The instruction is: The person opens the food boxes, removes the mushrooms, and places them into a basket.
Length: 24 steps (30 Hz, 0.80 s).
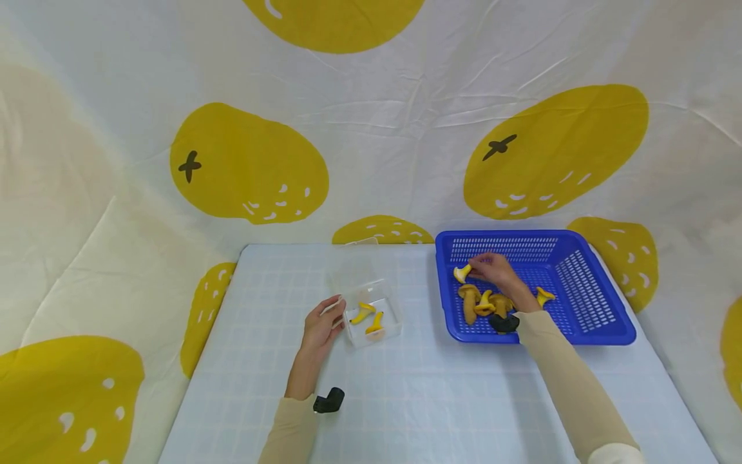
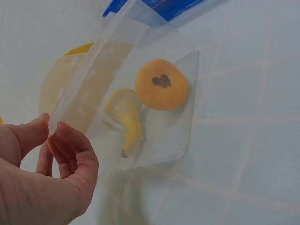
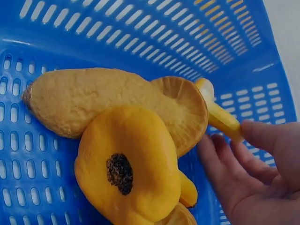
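My left hand (image 1: pixel 322 325) pinches the rim of a clear plastic box (image 1: pixel 399 330) at its left side; thumb and index finger meet on the edge in the left wrist view. Inside the box lie two yellow mushrooms, one (image 2: pixel 126 117) on its side and one with a round cap (image 2: pixel 161 86) facing up. Over the left part of a blue basket (image 1: pixel 605 338), my right hand (image 1: pixel 497 270) pinches the stem of another yellow mushroom (image 3: pixel 224 121) between thumb and fingers. Beside it in the basket are brown mushrooms (image 3: pixel 93 101) and a yellow mushroom with a dark spot (image 3: pixel 126 159).
One more yellow mushroom (image 1: pixel 543 296) lies in the basket, right of my right wrist. The box's clear lid (image 1: pixel 350 267) stands open at the back. A pale checked cloth (image 1: pixel 406 399) covers the table, and a fruit-print curtain (image 1: pixel 394 167) hangs behind it.
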Tool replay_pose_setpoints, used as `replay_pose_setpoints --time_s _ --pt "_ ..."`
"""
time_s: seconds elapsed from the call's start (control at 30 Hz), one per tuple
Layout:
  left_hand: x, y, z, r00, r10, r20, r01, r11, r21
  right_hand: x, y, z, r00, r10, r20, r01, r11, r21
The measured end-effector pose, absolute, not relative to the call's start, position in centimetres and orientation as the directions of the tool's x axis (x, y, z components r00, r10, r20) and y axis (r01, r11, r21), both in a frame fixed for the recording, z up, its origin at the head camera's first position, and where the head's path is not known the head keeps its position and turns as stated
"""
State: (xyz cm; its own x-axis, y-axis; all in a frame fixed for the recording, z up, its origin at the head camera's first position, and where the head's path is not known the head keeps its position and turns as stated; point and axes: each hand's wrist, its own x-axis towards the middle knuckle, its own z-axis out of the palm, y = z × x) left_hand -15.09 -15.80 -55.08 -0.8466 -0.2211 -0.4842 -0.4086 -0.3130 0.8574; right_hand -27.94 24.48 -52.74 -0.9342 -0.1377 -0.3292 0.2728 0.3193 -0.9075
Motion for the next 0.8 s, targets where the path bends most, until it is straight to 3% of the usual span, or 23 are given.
replay_pose_setpoints --time_s 0.47,0.8 --pt "-15.1 -15.7 -54.7 -0.845 -0.209 -0.492 -0.417 -0.316 0.852 -27.0 24.9 -51.0 -0.910 -0.206 -0.359 0.250 0.417 -0.874" --pt "-15.0 -15.8 -54.7 -0.842 -0.206 -0.499 -0.426 -0.315 0.848 -25.8 23.5 -49.1 -0.917 -0.250 -0.311 0.177 0.444 -0.879"
